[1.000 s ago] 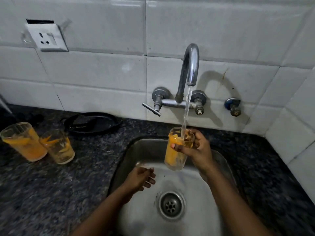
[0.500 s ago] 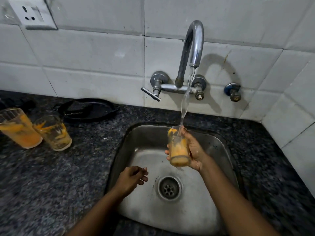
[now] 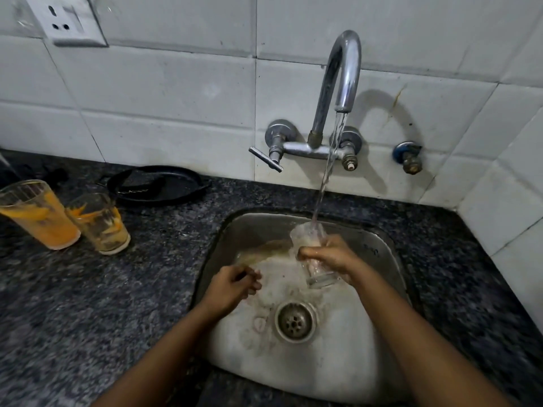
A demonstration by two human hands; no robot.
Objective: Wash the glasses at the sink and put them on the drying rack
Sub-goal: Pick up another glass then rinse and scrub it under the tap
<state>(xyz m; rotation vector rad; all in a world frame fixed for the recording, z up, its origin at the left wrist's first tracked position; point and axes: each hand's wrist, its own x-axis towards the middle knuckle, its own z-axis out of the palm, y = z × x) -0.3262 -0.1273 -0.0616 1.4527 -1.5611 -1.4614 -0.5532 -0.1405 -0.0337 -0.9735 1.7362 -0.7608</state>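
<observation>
Rinsing under the tap, the glass sits tilted over the sink, right hand wrapped tight around its middle, water running straight into its mouth. Left hand is curled loosely over the basin, holding nothing. Two orange-smeared glasses wait together on the counter, well off to the left.

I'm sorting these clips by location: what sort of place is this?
Most likely a home kitchen: a steel sink set in a dark granite counter, a wall tap on white tiles, and juice-stained glasses waiting beside a black pan.
</observation>
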